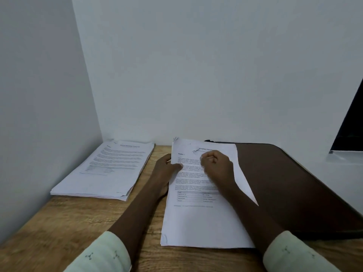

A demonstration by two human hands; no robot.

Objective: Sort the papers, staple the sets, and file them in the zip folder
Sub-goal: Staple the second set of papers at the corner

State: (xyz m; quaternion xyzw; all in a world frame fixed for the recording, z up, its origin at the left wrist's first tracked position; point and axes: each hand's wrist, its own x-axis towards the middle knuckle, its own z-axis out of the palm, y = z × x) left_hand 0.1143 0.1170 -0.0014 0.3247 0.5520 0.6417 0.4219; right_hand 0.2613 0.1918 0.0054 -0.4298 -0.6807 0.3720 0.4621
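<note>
1. White paper set (204,218) lies mid-table, printed side up; left hand (167,166) grips its left edge, thumb on top of the sheet, fingers hidden underneath
2. On the upper part of the same set rests right hand (215,163), fingers curled into a loose fist; cannot tell if it pinches anything
3. Small metal bit (175,138) at the set's top left corner, too blurred to name
4. Brown zip folder (290,183) lies flat at right, the set's right edge overlaps it; contents not visible
5. Second paper stack (102,169), printed side up, sits at far left by the wall, apart from the set
6. Wooden table (59,222), plain white walls (196,65) meeting in a corner, dark panel (351,124) at right edge, pale sleeves (102,252) on both arms
</note>
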